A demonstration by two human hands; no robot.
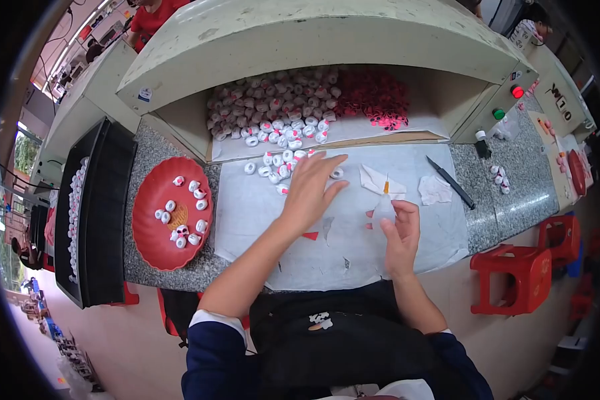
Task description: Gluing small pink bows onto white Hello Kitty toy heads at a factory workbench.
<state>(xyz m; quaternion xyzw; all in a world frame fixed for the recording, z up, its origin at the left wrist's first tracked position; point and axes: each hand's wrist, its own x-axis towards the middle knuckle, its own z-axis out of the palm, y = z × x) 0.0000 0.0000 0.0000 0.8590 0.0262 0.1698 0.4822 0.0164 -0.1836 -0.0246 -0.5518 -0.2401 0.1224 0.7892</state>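
My left hand [309,190] reaches over the white sheet [253,223], palm down with its fingers apart, at the near edge of a loose group of small white rounded pieces [273,175] with pink marks. Its fingertips hide some of these pieces; whether they touch any I cannot tell. In my right hand [403,237] is a small translucent squeeze bottle [382,212], its thin amber nozzle tip pointing up and away from me. Thumb and fingers close around the bottle's side. Just beyond that tip lies a folded white paper [373,179].
Under the grey hood [313,40] lie a big heap of white pieces [267,100] and a pile of pink-red bits [373,100]. A red scalloped dish [150,230] holds several pieces. Black trays [100,213] stand at the left. A black craft knife [450,181] lies beside crumpled tissue [435,191].
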